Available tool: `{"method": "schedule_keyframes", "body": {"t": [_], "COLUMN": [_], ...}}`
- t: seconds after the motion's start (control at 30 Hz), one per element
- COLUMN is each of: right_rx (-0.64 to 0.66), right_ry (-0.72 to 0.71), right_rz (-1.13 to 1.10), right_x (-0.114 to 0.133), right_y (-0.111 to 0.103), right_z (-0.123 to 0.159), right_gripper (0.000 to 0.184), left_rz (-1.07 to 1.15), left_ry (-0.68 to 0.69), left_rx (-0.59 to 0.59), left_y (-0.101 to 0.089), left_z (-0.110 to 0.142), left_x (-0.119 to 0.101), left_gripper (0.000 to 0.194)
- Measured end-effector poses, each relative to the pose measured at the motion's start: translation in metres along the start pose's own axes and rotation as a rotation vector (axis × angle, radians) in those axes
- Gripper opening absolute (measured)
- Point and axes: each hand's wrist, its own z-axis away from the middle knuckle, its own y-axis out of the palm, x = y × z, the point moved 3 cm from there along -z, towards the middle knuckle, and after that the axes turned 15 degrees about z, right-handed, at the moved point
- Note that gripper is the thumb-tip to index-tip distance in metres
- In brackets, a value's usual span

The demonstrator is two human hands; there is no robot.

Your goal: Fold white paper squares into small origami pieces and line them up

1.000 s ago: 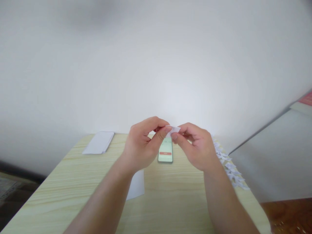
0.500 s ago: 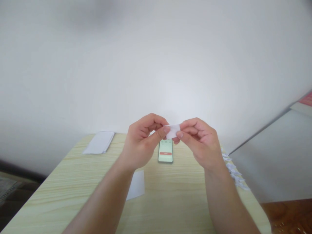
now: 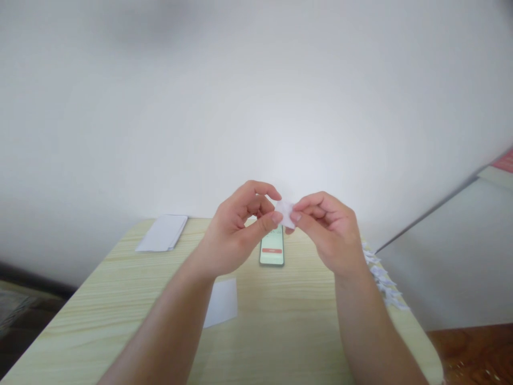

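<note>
A small folded piece of white paper is held up between my two hands, above the table. My right hand pinches its right side between thumb and index finger. On the paper's left edge rests the thumb of my left hand, the index finger raised just above it and the other fingers curled behind. Directly below lies a phone with a lit screen, its upper part hidden by the hands. Beside my left forearm is a flat white sheet, partly covered by the arm.
A stack of white paper lies at the table's back left, near the wall. Several small folded white paper pieces line the right edge of the pale wooden table.
The paper has turned, from a wide strip to a more tilted, narrower shape. My left index finger has lifted off it, and my left hand has shifted slightly.
</note>
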Motion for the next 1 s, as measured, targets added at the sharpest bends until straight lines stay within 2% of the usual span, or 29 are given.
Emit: {"method": "schedule_keyframes", "body": {"t": [0.1,0.2,0.47,1.0], "right_rx": [-0.043,-0.017,0.041,0.049], "right_ry": [-0.018,-0.046,-0.083,-0.107], "right_rz": [0.025,0.007,-0.054,-0.043], "right_x": [0.0017,0.0040,0.0049,0.0034], "right_y": [-0.0011,-0.0016,-0.0060,-0.0071], "right_z": [-0.0001,0.0006,0.0019,0.0040], "right_gripper": [0.012,0.013,0.016,0.016], "left_rz": [-0.038,0.008,0.191,0.144], "left_ry": [0.021,-0.026,-0.077,0.057], "left_rx": [-0.022,-0.033,-0.008,0.020], "left_y": [-0.0008,-0.0027,-0.0069,-0.0048], "left_z": [-0.0008,-0.0007,0.0000,0.0017], "left_x": [-0.0020,-0.0006,0.0019,-0.0032], "left_gripper": [0.014,0.008,0.010,0.014]}}
